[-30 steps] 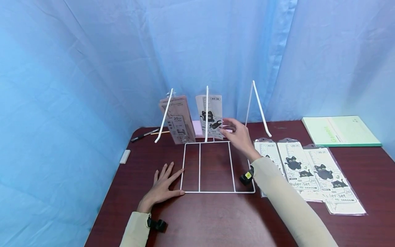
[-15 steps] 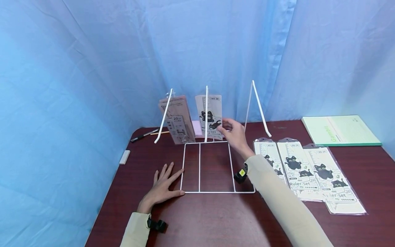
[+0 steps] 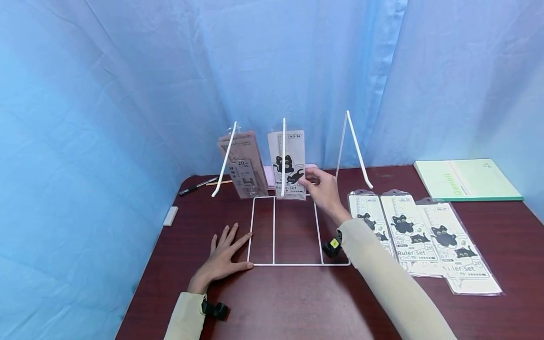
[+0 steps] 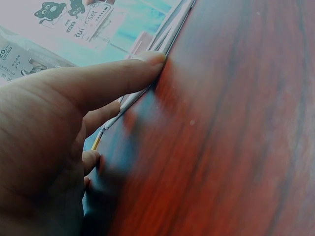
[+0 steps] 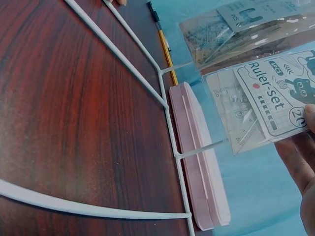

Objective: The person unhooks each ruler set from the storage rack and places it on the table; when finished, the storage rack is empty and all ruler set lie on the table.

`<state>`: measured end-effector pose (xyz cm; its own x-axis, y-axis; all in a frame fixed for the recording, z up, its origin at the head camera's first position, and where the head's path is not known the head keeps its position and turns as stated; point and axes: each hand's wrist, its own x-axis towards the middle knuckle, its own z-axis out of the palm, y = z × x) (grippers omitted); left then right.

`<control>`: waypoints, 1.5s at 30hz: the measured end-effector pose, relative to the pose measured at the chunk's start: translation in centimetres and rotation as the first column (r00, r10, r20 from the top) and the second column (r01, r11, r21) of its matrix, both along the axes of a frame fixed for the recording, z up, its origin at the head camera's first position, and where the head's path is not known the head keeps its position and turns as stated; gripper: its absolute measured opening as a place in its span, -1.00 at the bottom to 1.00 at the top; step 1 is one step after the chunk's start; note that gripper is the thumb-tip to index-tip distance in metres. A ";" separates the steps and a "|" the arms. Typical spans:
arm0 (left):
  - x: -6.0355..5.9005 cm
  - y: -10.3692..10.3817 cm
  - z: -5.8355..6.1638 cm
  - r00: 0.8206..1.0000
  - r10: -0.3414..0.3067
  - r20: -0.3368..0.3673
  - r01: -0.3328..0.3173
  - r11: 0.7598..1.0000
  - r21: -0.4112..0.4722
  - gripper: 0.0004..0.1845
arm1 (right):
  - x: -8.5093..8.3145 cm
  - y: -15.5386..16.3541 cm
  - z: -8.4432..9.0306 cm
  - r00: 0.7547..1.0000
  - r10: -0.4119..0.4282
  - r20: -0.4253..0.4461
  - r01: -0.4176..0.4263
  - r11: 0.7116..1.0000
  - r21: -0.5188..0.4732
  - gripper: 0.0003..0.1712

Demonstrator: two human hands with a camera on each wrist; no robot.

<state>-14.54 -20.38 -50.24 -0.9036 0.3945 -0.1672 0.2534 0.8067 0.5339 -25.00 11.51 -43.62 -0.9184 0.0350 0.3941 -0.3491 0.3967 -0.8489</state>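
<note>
Blue cloth hangs all around a dark red table (image 3: 297,302). On the table stands a white wire rack (image 3: 293,226) with tall wire dividers at the back.

The right hand (image 3: 324,189) holds a ruler set pack (image 3: 288,165) by its lower right corner. A finger and thumb pinch it. The pack stands up at the back of the rack, against the middle divider. In the right wrist view, the pack (image 5: 268,101) hangs just above the rack's back wire, with a pink case (image 5: 199,172) lying flat behind it.

The left hand (image 3: 223,257) lies flat on the table with straight fingers. It holds nothing. Its thumb (image 4: 113,78) touches the rack's front left corner.

The pack is thin and slippery, so I think it could slide out of the pinch or flop over. It could also bump the brown pack (image 3: 245,165) leaning just beside it and tip it. If the flat hand lifts, the light rack might scoot.

The held pack says "Ruler-set" and "NO-34" with black cats. The brown pack shows "20". More ruler set packs (image 3: 425,236) lie flat on the right. A green notebook (image 3: 465,179) has a word I cannot read well. A pen (image 3: 197,185) and a white eraser (image 3: 171,216) lie on the left.
</note>
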 end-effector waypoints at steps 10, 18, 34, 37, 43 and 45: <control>0.0 0.0 0.1 1.000 0.004 -0.003 -0.004 1.000 0.005 -0.08 | 0.8 -0.1 -0.1 0.998 0.024 -0.050 -0.024 1.000 -0.007 -0.75; 0.0 0.0 0.0 1.000 0.007 -0.022 -0.006 1.000 0.017 -0.08 | 1.6 -0.1 -0.2 0.998 0.023 -0.053 -0.024 1.000 -0.013 -0.77; -0.1 0.1 0.0 1.000 -0.005 0.006 0.005 1.000 -0.001 -0.08 | 3.1 -0.2 -0.3 0.998 0.028 -0.065 -0.028 1.000 -0.007 -0.78; -0.1 0.0 0.0 1.000 -0.003 0.004 0.003 1.000 -0.002 -0.08 | 3.3 -0.2 -0.3 0.997 0.030 -0.073 -0.030 1.000 -0.003 -0.79; -0.1 0.0 0.0 1.000 -0.004 0.004 0.004 1.000 0.006 -0.09 | 3.8 -0.2 -0.3 0.995 0.036 -0.096 -0.035 0.999 0.013 -0.78; 0.0 0.0 0.0 1.000 -0.005 0.004 0.005 1.000 0.007 -0.09 | 4.0 -0.2 -0.3 0.994 0.037 -0.105 -0.035 0.999 0.017 -0.78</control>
